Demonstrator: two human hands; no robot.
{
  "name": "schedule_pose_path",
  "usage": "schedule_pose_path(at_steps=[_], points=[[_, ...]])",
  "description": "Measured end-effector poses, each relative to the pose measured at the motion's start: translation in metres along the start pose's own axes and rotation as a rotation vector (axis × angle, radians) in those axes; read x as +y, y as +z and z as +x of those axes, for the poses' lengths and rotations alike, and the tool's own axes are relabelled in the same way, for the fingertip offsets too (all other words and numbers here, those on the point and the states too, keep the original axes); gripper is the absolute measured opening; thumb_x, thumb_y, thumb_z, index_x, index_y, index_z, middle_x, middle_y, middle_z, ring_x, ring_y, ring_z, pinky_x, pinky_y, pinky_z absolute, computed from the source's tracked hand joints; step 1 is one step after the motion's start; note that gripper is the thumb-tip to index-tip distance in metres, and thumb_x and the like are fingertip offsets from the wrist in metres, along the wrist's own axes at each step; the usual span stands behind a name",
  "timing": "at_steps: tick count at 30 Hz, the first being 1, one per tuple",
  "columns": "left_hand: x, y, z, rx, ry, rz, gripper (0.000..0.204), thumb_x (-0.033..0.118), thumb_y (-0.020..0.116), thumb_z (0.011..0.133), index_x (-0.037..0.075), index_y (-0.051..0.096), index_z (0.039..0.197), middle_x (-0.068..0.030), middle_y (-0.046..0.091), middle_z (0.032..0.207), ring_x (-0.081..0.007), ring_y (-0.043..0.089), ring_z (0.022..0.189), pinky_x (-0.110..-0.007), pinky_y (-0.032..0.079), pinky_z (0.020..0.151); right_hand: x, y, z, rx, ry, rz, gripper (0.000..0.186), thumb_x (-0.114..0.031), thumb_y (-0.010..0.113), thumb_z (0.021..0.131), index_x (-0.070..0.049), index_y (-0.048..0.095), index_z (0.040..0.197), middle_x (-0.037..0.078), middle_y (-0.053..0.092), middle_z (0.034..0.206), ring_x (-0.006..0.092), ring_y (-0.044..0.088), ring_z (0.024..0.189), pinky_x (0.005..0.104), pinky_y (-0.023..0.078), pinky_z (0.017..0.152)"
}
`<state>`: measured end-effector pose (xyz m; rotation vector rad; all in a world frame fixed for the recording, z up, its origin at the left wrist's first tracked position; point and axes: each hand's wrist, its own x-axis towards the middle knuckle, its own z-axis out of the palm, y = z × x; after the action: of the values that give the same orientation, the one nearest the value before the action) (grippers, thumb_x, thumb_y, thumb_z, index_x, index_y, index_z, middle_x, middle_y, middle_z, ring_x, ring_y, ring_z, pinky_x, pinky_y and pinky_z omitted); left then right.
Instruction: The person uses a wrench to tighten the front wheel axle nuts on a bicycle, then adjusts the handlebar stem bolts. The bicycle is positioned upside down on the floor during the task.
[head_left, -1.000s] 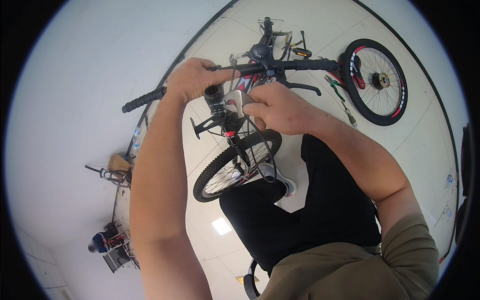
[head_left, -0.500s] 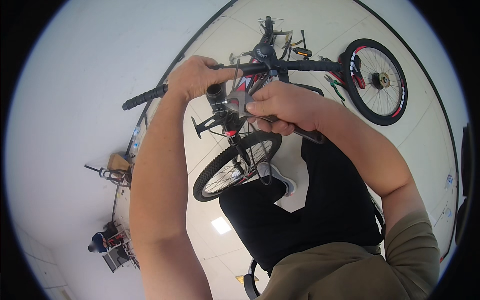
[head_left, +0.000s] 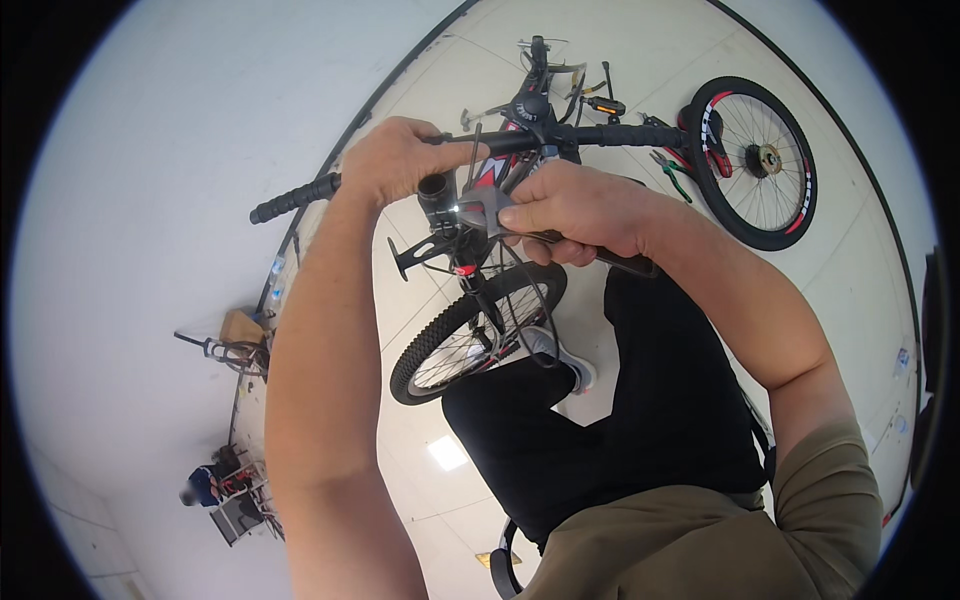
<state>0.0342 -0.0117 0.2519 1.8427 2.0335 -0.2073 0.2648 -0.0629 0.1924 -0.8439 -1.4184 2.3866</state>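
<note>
My left hand (head_left: 390, 160) is closed around a black handlebar (head_left: 640, 134) of a bicycle, its thumb lying along the bar. In my right hand (head_left: 580, 205) is a grey adjustable wrench (head_left: 486, 208), with the fingers wrapped round its handle. The wrench's head meets a black clamp part beside a short, open-topped black tube (head_left: 434, 188), just below the bar. Exactly what its jaws grip is too small to tell. Under the tube stands the bicycle's front wheel (head_left: 430, 345) with a knobby tyre. Thin black cables hang beside it.
A loose wheel (head_left: 752, 160) with red and white rim marks lies at the right. Green-handled pliers (head_left: 672, 175) are near it on the tiled floor. My shoe (head_left: 560, 357) is next to the front wheel. A person (head_left: 203, 486) sits far off at the lower left.
The whole view has shifted slightly. Both hands keep their holds, and the wrench stays at the clamp part with little visible turn.
</note>
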Motion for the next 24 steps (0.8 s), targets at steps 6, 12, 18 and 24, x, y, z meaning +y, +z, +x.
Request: schedule_pose_path(at_steps=[6, 12, 18, 24], points=[[0.001, 0.001, -0.001, 0.037, 0.012, -0.008, 0.071, 0.077, 0.08, 0.064, 0.008, 0.076, 0.077, -0.002, 0.066, 0.064, -0.0153, 0.062, 0.065, -0.032, 0.049, 0.068, 0.004, 0.004, -0.007, 0.109, -0.024, -0.118, 0.026, -0.02, 0.058, 0.103, 0.003, 0.065, 0.092, 0.009, 0.064, 0.069, 0.0099, 0.049, 0.049, 0.0271, 0.036, 0.045], [-0.007, 0.005, 0.002, 0.047, 0.023, -0.021, 0.068, 0.076, 0.081, 0.064, 0.009, 0.075, 0.074, -0.001, 0.063, 0.062, -0.0147, 0.06, 0.063, -0.033, 0.048, 0.066, 0.017, 0.029, -0.004, 0.407, -0.468, -0.657, 0.022, -0.01, 0.06, 0.096, 0.01, 0.067, 0.088, 0.019, 0.067, 0.085, 0.0344, 0.069, 0.078, 0.0455, 0.053, 0.071], [-0.001, 0.002, -0.001, 0.028, 0.03, -0.01, 0.069, 0.077, 0.082, 0.063, 0.009, 0.075, 0.073, -0.0008, 0.063, 0.062, -0.0143, 0.061, 0.064, -0.032, 0.048, 0.066, 0.035, 0.03, 0.005, 0.516, -0.572, -0.68, 0.021, -0.013, 0.06, 0.1, 0.004, 0.057, 0.09, 0.023, 0.063, 0.07, 0.0371, 0.065, 0.065, 0.0441, 0.049, 0.061], [-0.002, 0.008, 0.007, 0.039, 0.038, -0.016, 0.071, 0.078, 0.08, 0.063, 0.009, 0.076, 0.075, -0.0007, 0.062, 0.062, -0.015, 0.061, 0.064, -0.033, 0.048, 0.066, 0.033, 0.025, 0.001, 0.528, -0.518, -0.765, 0.018, -0.013, 0.062, 0.1, 0.003, 0.057, 0.093, 0.026, 0.065, 0.077, 0.0463, 0.065, 0.075, 0.0486, 0.048, 0.063]])
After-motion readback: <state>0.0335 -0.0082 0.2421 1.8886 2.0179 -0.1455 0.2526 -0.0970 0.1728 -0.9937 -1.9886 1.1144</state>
